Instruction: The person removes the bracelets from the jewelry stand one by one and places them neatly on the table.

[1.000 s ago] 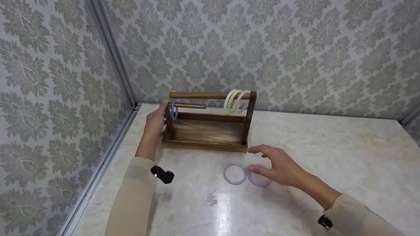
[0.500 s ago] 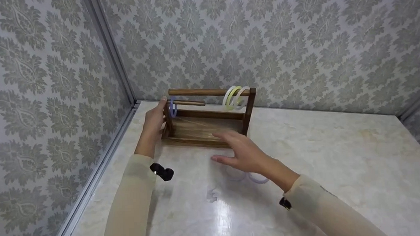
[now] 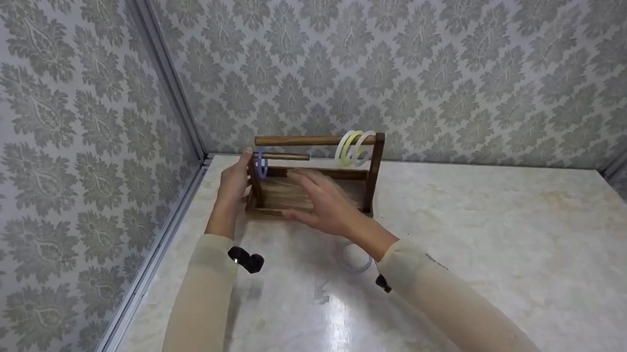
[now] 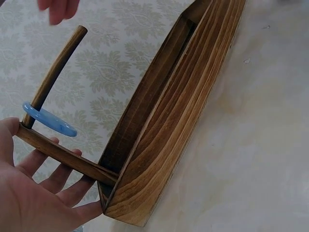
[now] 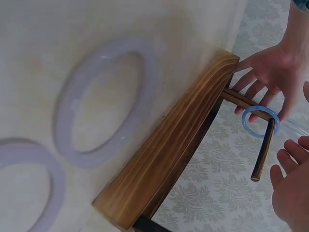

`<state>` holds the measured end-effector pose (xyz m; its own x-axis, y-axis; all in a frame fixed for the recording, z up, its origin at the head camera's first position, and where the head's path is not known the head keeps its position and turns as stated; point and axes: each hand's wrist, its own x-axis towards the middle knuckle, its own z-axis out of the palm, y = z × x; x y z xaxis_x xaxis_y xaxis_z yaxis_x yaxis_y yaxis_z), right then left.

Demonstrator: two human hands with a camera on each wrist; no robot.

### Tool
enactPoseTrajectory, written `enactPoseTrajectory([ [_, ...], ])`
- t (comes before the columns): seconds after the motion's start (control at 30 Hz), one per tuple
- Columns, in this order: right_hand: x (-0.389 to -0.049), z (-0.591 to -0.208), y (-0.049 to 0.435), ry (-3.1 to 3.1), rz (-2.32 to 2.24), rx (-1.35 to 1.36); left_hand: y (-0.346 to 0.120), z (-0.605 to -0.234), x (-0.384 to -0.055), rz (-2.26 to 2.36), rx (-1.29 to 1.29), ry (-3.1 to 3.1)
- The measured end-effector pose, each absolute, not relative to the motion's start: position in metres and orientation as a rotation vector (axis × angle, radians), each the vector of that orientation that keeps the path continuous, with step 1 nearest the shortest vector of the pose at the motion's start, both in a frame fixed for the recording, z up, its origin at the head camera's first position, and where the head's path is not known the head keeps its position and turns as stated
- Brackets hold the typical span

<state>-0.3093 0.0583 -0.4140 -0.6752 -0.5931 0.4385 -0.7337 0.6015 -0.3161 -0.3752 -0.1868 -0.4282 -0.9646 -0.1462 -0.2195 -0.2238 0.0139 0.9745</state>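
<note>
My left hand (image 3: 233, 185) grips the left post of a brown wooden bangle stand (image 3: 301, 140), its thumb at the post's top and fingers behind it. A blue bangle (image 4: 53, 123) hangs on the stand's short peg (image 4: 58, 67), close to that thumb. In the head view my right hand (image 3: 322, 202) is over the stand's tray, fingers spread and nothing in them. The right wrist view has its fingers (image 5: 289, 157) near the peg and the blue bangle. A white bangle (image 3: 339, 151), a yellow bangle (image 3: 345, 147) and a pale bangle (image 3: 357, 155) hang at the top bar's right end.
Two lavender bangles lie on the marbled table in front of the stand: one (image 5: 63, 116) nearer it, the other (image 5: 57, 188) partly out of frame. My right forearm hides part of them in the head view. Patterned wall panels (image 3: 447, 85) rise behind and to the left.
My right hand has moved left and forward, from beside the lavender bangles to over the stand's tray. The left hand keeps its hold on the post, and the hanging bangles stay put.
</note>
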Motion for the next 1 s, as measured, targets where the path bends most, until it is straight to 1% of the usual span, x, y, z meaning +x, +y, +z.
enactPoseTrajectory([
  [0.27,-0.337,-0.404,0.031,-2.529,0.618,1.095,-0.191,-0.429,-0.375,2.099,-0.412,2.197],
  [0.47,-0.355,-0.393,0.018,-2.699,0.623,0.981,-0.19,-0.425,-0.376,2.117,-0.386,2.185],
  [0.67,-0.37,-0.375,0.0,-2.852,0.537,0.909,-0.193,-0.42,-0.376,2.122,-0.433,2.184],
  [0.83,-0.377,-0.364,-0.008,-2.923,0.541,0.886,-0.193,-0.42,-0.377,2.136,-0.435,2.167],
  [1.0,-0.379,-0.364,-0.012,-2.998,0.638,0.822,-0.192,-0.42,-0.377,2.092,-0.439,2.168],
])
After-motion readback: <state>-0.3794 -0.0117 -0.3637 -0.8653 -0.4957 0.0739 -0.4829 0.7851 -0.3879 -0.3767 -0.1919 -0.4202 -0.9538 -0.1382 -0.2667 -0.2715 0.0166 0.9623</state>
